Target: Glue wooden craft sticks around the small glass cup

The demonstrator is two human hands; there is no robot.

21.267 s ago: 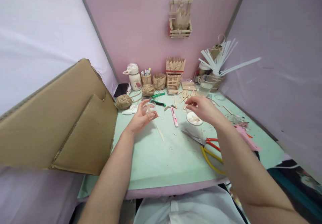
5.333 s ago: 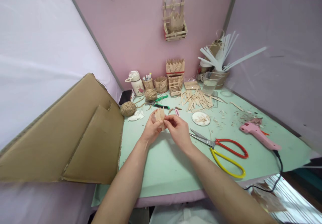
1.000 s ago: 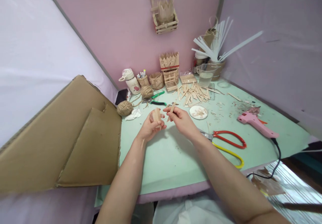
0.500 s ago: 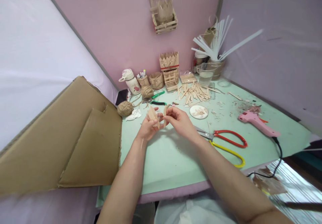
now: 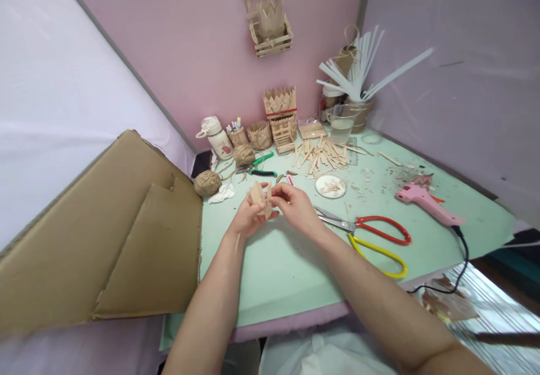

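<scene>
Left hand clasps a cluster of pale, pointed, flat wooden sticks above the mint-green tabletop. Right hand, close beside it, pinches a pale wooden strip at the cluster's edge; contact unclear. Rightward: round white dish, open scissors with red and yellow handles, pink glue gun.

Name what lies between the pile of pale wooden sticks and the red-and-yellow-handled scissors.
The head view shows a round white dish holding small pale scraps between them.
</scene>
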